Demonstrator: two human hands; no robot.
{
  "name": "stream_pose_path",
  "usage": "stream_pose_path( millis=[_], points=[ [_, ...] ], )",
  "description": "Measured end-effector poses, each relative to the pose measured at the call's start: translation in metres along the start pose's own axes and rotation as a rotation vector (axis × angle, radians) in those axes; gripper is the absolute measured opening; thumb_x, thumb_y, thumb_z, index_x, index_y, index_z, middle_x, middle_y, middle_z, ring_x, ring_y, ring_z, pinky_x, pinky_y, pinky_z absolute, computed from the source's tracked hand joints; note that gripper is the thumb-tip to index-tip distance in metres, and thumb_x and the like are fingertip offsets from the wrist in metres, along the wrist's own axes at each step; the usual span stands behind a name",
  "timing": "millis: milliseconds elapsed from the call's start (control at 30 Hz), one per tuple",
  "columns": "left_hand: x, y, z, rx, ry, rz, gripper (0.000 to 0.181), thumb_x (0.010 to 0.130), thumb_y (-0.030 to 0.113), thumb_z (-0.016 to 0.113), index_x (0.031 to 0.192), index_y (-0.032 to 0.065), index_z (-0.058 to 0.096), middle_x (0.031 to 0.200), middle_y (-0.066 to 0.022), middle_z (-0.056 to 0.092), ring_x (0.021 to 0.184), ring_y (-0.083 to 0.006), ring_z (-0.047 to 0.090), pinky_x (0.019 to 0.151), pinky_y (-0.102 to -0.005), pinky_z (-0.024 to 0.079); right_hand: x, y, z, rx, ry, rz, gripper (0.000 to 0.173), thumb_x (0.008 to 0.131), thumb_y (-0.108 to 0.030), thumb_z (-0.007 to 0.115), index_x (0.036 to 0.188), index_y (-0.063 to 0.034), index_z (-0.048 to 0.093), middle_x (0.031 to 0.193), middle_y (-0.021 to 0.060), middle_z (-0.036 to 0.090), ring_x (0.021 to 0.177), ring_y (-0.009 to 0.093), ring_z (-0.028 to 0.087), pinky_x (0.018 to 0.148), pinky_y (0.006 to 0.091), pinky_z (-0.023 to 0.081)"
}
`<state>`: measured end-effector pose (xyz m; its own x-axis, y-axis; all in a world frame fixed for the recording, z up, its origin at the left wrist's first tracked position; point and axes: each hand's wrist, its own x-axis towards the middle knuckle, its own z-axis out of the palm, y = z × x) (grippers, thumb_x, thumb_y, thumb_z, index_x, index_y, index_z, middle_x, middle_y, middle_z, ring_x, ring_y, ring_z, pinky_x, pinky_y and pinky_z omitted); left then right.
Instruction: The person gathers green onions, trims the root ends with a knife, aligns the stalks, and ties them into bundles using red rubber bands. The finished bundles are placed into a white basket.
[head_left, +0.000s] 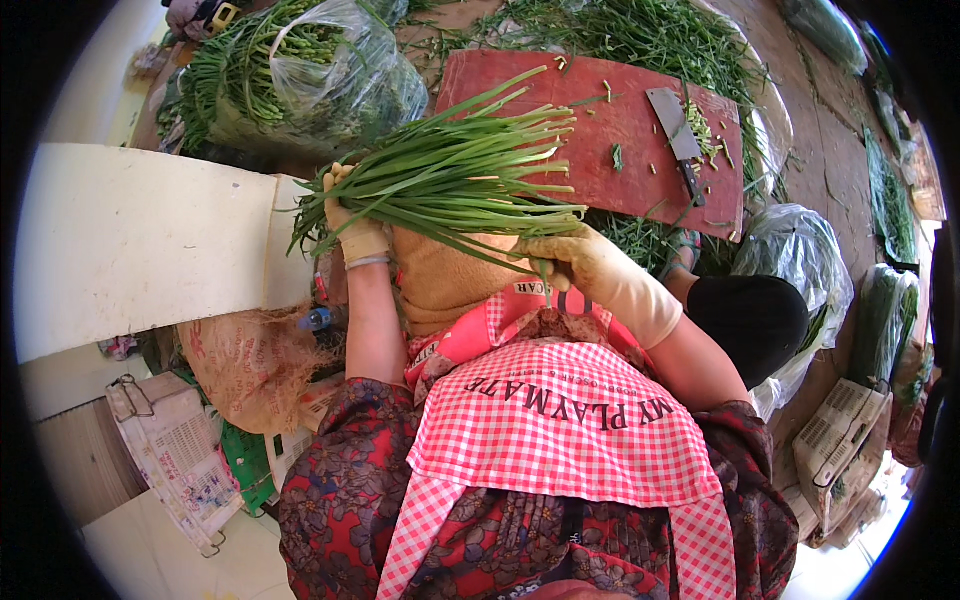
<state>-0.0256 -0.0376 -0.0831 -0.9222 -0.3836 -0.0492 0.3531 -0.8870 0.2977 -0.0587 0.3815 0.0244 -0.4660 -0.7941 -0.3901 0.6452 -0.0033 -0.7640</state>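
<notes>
A thick bunch of garlic chives (465, 165) lies across my lap, its pale stem ends to the right and its leafy ends to the left. My left hand (352, 221), in a cream glove, is wrapped around the leafy part. At the lower stem ends is my right hand (581, 262), also gloved, with a green blade pinched between thumb and fingers. Past the bunch, a red board (555, 112) carries a cleaver (676, 135) with a black handle. Cut stem ends (701, 131) are scattered beside its blade.
A large plastic bag of chives (337, 97) stands at the upper left, near a cream cabinet panel (150, 240). Loose greens (637, 30) cover the floor behind the board. On the right are a plastic bag (795, 262) and a crate (840, 435).
</notes>
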Motion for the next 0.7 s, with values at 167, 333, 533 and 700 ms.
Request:
stream_pose_path(
  millis=[167,333,533,700],
  points=[
    [0.006,0.005,-0.006,0.066,-0.038,0.007,0.019,0.097,0.023,0.066,0.107,0.0087,0.073,0.105,-0.0045,0.075,0.098,-0.0194,0.069,0.094,-0.0422,0.056,-0.048,-0.026,-0.018,-0.057,0.073,-0.050,0.024,0.098,-0.010,0.058,0.116,0.0018,0.069,0.085,0.0011,0.061,0.065,0.004,0.051,0.051,0.0192,0.035],
    [0.001,0.021,-0.017,-0.709,-0.047,-0.336,0.022,0.094,0.025,0.069,0.110,0.0094,0.073,0.111,-0.0039,0.073,0.104,-0.0186,0.066,0.096,-0.0382,0.053,-0.120,-0.065,-0.063,-0.147,0.376,-0.535,0.021,0.099,-0.014,0.054,0.105,-0.0023,0.070,0.090,-0.0004,0.060,0.071,0.005,0.054,0.059,0.0195,0.041],
    [0.011,0.023,-0.031,0.164,-0.087,-0.057,0.024,0.096,0.034,0.066,0.105,0.0130,0.073,0.111,-0.0049,0.072,0.102,-0.0221,0.066,0.095,-0.0422,0.052,-0.074,0.005,-0.083,-1.533,0.595,-0.143,0.044,0.094,-0.027,0.068,0.131,-0.0034,0.062,0.123,0.0156,0.068,0.098,0.029,0.070,0.085,0.0396,0.055],
    [0.014,0.014,-0.016,0.354,-0.207,0.029,0.021,0.099,0.033,0.061,0.096,0.0134,0.068,0.097,-0.0051,0.070,0.090,-0.0238,0.065,0.087,-0.0458,0.054,-0.042,0.001,-0.068,-0.663,0.272,-0.386,0.048,0.101,-0.032,0.062,0.136,0.0005,0.058,0.125,0.0124,0.069,0.109,0.017,0.066,0.094,0.0315,0.051]
  ],
)
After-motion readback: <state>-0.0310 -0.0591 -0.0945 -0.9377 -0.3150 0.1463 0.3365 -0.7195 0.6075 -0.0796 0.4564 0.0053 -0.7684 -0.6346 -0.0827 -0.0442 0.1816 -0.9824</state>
